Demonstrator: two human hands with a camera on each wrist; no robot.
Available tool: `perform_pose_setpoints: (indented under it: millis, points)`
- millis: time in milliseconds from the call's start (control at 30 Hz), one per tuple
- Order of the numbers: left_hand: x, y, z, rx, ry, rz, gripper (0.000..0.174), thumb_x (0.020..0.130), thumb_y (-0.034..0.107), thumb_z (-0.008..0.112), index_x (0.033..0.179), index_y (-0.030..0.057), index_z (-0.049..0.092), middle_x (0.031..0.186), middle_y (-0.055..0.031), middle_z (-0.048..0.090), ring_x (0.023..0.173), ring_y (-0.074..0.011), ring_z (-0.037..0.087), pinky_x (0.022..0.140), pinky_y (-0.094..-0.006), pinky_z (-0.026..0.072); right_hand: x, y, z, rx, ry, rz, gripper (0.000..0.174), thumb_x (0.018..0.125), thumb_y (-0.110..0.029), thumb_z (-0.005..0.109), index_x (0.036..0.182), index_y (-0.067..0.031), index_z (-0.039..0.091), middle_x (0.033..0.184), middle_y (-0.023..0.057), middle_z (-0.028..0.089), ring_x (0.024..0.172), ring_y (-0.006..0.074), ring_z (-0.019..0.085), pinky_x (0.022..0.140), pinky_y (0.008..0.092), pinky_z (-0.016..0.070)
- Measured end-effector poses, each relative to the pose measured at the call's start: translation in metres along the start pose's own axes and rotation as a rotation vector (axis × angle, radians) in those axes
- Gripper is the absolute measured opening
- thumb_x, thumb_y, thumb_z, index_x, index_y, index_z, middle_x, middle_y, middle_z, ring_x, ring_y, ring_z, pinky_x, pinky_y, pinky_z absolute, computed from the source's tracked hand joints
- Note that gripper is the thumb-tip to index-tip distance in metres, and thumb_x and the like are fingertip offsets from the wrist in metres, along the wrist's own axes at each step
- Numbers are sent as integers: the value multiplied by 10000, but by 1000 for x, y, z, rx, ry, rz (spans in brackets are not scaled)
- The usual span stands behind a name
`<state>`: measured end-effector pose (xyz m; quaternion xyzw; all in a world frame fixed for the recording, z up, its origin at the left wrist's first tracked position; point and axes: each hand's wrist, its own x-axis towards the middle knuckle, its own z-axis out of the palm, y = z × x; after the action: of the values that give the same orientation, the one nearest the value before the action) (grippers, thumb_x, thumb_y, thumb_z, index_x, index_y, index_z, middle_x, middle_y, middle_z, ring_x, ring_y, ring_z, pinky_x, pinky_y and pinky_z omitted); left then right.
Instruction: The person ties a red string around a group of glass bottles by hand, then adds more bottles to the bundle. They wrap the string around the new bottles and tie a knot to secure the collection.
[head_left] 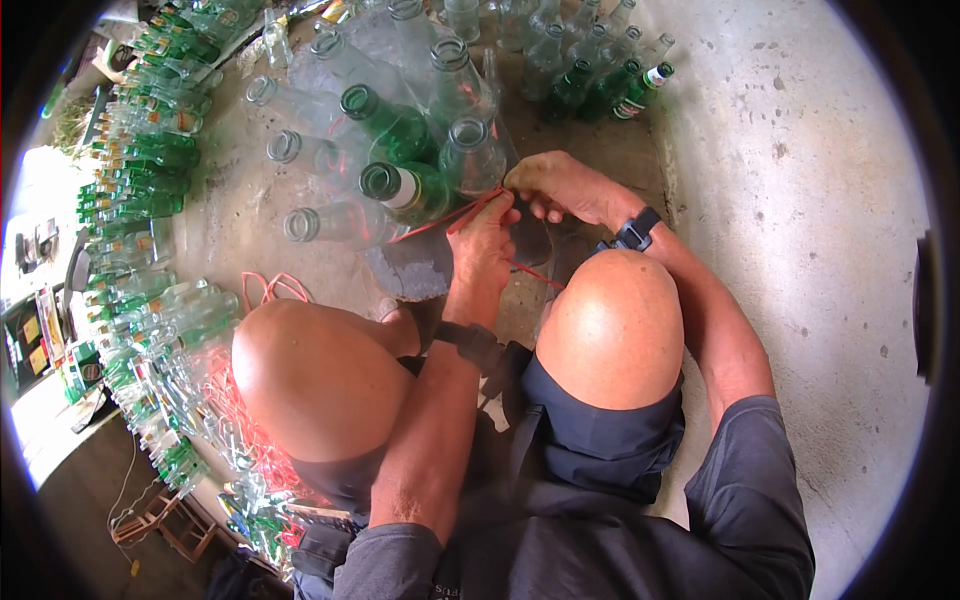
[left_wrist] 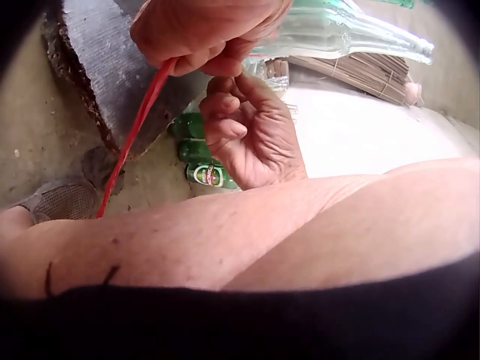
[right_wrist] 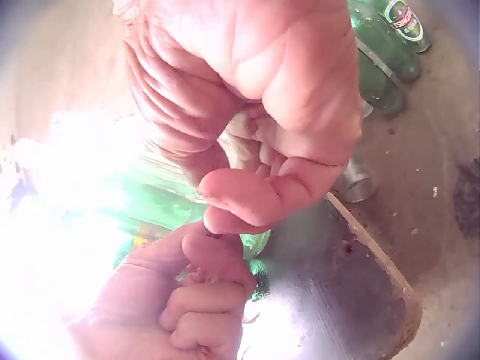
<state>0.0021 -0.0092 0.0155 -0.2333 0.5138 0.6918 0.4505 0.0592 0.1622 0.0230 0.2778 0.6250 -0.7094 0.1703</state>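
A bundle of clear and green bottles [head_left: 405, 130] leans over a dark slab [head_left: 410, 268], with red string [head_left: 465, 208] running along its near side. The left hand [head_left: 482, 240] pinches the string at the bundle's near right corner; in the left wrist view a red strand [left_wrist: 139, 127] trails down from that hand [left_wrist: 206, 30]. Fingertips of the right hand [head_left: 565, 188] meet the left fingertips there, curled in a pinch; the right wrist view shows both the right hand [right_wrist: 262, 97] and the left hand [right_wrist: 195, 300] close together. What lies between the right fingertips is hidden.
Rows of bottles [head_left: 150, 180] line the left side. More bottles [head_left: 590, 75] stand at the back right, beside a pale wall [head_left: 800, 200]. Loose red string [head_left: 275, 288] lies by the left knee [head_left: 310, 370]; the right knee [head_left: 610, 330] is below the hands.
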Motion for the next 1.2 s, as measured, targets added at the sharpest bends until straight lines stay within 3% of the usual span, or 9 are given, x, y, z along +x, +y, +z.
perform_pose_setpoints:
  millis: [533, 600, 833, 1100, 1200]
  points:
    - [0, -3, -2, -16, -12, 26, 184, 907, 106, 804, 1051, 54, 701, 754, -42, 654, 480, -57, 443, 406, -238, 257, 5, 3, 2, -8, -81, -27, 398, 940, -437, 673, 959, -41, 708, 853, 46, 690, 681, 124, 647, 547, 253, 493]
    - [0, -4, -3, -11, -24, 36, 182, 913, 118, 806, 1049, 51, 705, 757, -41, 655, 482, -57, 442, 409, -237, 259, 0, -1, 5, 58, -75, 7, 257, 1017, -289, 657, 975, -36, 665, 820, 14, 627, 657, 99, 661, 481, 212, 490]
    - [-2, -6, -3, -42, -54, 8, 246, 906, 124, 815, 1115, 66, 698, 812, -39, 643, 503, -50, 425, 427, -224, 269, -2, 8, 1, 146, -39, 63, 239, 1025, -277, 640, 982, -43, 652, 818, 8, 614, 659, 109, 656, 478, 230, 489]
    - [-3, -6, -2, -39, -37, 8, 270, 895, 118, 819, 1128, 54, 698, 806, -46, 646, 509, -49, 435, 430, -229, 268, 3, 6, 0, 138, -104, -2, 208, 1017, -261, 678, 1007, -54, 664, 833, 8, 624, 679, 104, 676, 477, 221, 489]
    - [-6, -4, 1, -27, -24, 47, 209, 939, 135, 783, 1086, 2, 718, 786, -46, 652, 484, -53, 426, 413, -236, 262, 2, 6, 0, 171, -108, -3, 191, 1021, -238, 670, 1011, -47, 665, 840, 15, 640, 695, 102, 683, 482, 217, 483]
